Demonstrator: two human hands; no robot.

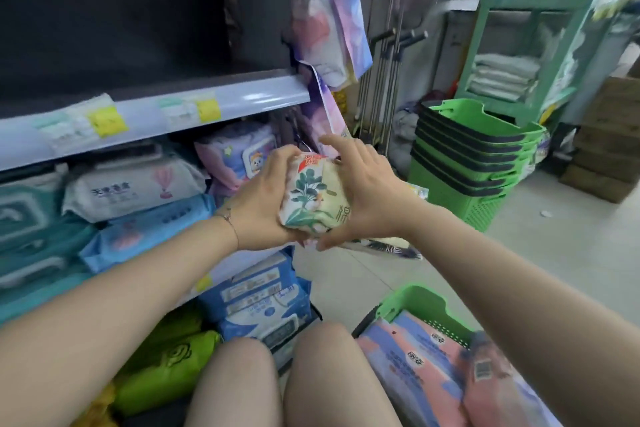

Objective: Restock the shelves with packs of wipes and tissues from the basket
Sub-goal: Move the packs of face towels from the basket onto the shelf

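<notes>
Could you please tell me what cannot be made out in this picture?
All in the head view:
Cream tissue pack with a green plant print: sides hidden by the grip of the left hand and right hand.
Green plastic basket: cut by the bottom edge and covered by the right forearm, so its pack count is unclear.
Yellow price labels on the grey shelf edge: blurred, unreadable.

Nested stack of green plastic baskets with black rims [467, 156] on pale tiled floor [554, 253]. Behind, green metal rack [485, 10], holding folded white cloths [502, 73]. Left of that, upright grey metal poles [384, 80]. Far right, stacked brown cardboard boxes [606, 149].
</notes>
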